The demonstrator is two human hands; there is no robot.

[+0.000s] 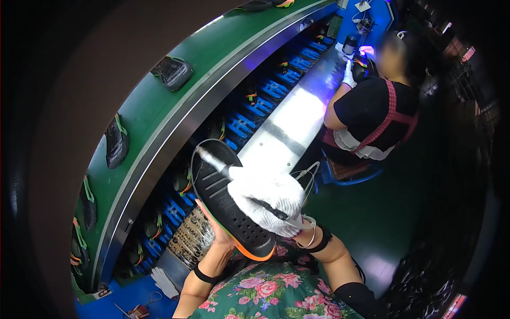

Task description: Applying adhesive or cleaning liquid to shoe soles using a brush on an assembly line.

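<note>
Head view: a black shoe sole [226, 204] with an orange rim is held tread-up above the person's floral lap, just off the near edge of the steel bench [287, 130]. The left hand [215, 231], bare, comes up from below with the forearm raised and cups the sole's underside, fingers curled around its edge. The right hand [268, 199], in a white knit glove, lies across the sole, fingers clenched on a slim brush [212, 161] whose tip touches the tread. Beyond the bench, blue racks [249, 109] and a green conveyor [170, 106] carry more soles; a co-worker [372, 106] sits further along.
</note>
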